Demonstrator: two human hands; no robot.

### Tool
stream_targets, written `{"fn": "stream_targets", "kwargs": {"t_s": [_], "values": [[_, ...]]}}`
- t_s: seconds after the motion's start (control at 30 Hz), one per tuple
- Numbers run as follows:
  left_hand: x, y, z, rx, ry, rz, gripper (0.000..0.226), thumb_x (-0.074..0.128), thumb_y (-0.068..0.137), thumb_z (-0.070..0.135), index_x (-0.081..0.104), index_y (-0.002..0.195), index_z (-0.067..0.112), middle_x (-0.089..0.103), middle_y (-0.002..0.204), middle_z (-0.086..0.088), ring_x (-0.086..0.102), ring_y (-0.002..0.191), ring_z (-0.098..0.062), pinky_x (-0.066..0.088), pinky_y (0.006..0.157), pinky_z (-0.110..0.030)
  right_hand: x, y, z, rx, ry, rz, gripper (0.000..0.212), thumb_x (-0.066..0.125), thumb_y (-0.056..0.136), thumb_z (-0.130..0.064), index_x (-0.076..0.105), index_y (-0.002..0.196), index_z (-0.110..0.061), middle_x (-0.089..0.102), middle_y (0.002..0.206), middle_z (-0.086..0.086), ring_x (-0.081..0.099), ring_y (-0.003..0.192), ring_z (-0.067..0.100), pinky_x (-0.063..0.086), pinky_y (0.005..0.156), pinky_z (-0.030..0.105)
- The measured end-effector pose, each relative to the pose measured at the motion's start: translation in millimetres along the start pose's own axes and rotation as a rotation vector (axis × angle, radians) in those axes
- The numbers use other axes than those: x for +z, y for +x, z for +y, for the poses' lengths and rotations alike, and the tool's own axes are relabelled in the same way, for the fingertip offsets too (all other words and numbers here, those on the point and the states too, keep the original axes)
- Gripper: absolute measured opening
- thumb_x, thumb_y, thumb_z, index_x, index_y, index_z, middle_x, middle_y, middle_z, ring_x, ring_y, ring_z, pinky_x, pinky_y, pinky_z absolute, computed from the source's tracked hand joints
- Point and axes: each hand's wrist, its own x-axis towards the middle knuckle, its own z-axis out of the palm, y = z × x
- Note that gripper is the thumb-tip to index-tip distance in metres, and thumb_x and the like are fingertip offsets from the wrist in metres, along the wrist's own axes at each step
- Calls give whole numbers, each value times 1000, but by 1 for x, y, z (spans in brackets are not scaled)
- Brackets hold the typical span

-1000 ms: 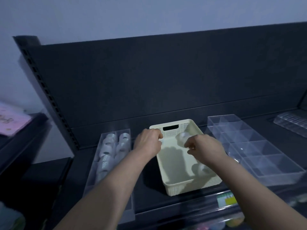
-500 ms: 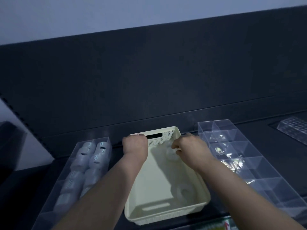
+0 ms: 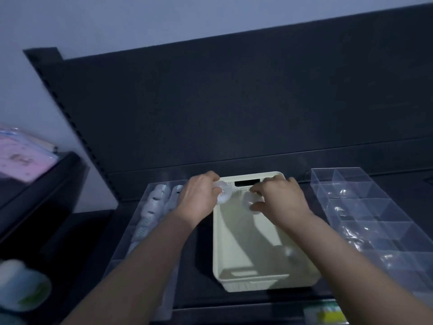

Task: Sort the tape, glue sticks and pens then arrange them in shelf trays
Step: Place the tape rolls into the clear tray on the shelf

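Dark shelf (image 3: 203, 250) against pale wall (image 3: 140, 19), dimly lit

A shop: dark metal shelving (image 3: 234, 113) with a slotted upright (image 3: 70, 118), clear display trays (image 3: 375, 219) and a price label strip (image 3: 325, 313) on the shelf edge

Two translucent tape rolls (image 3: 222, 193) at cream basket's (image 3: 234, 245) far end

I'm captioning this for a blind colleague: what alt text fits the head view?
The left hand holds one clear tape roll and the right hand a second roll, over a cream basket on a dark shelf. A clear tray lined with tape rolls sits to its left, a divided clear tray to its right.
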Motion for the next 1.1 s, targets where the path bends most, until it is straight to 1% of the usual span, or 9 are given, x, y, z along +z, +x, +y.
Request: {"fn": "stream_targets", "kwargs": {"t_s": [0.1,0.23,0.47,0.53,0.6,0.67,0.77,0.9,1.1], "values": [[-25,-25,-24,-20,-98,69,29,58,87,23,61,116,25,67,110,3,60,105,-19,48,90,-38,-5,-15,-37,-13,251,70,20,60,85,-41,66,99,-27,63,96,-5,59,95,19,44,79,33],[-69,-68,-66,16,-196,117,27,64,85,24,64,112,25,66,101,8,61,93,-9,49,87,-31,-7,-38,-103,-44,406,73,28,60,87,-34,63,115,-30,59,103,-5,58,99,17,47,81,34],[-116,-131,-142,-40,-194,-128,16,71,80,19,70,95,26,67,90,9,64,86,-13,54,84,-32,-3,-71,-192,-60,388,61,35,62,86,-36,61,120,-28,54,102,-4,57,97,18,47,80,32],[-114,-138,-153,-15,-129,-245,14,75,78,22,70,90,30,67,90,11,64,90,-12,53,87,-34,-2,-79,-205,-26,400,73,36,63,85,-37,60,120,-28,51,101,-5,58,94,17,47,79,30],[-105,-143,-157,41,-23,-299,17,73,80,24,70,95,31,66,97,11,62,94,-12,52,88,-35,-2,-85,-213,2,403,77,36,63,85,-38,60,120,-29,49,101,-7,58,92,17,48,80,31],[-93,-146,-158,127,98,-269,25,69,82,23,68,107,28,62,108,6,58,102,-15,49,89,-34,-2,-89,-217,23,399,73,36,64,85,-39,60,119,-30,49,100,-8,58,91,15,49,80,32],[-77,-147,-160,204,181,-228,29,71,81,21,65,110,24,62,110,2,58,101,-17,47,80,-29,-2,-93,-222,22,379,75,35,65,84,-40,61,117,-30,46,94,-12,59,90,14,50,79,33],[-79,-146,-171,139,20,-208,35,78,76,22,66,109,25,60,108,4,60,96,-15,49,78,-27,-1,-89,-231,-45,347,35,33,65,83,-36,63,116,-29,53,100,-9,59,95,14,50,81,31],[-109,-150,-196,22,-16,-31,22,58,90,12,66,107,24,60,110,1,57,102,-19,47,84,-30,13,-72,-263,-122,229,-156,30,68,80,-38,67,109,-28,65,104,-7,60,95,18,52,77,33]]}}
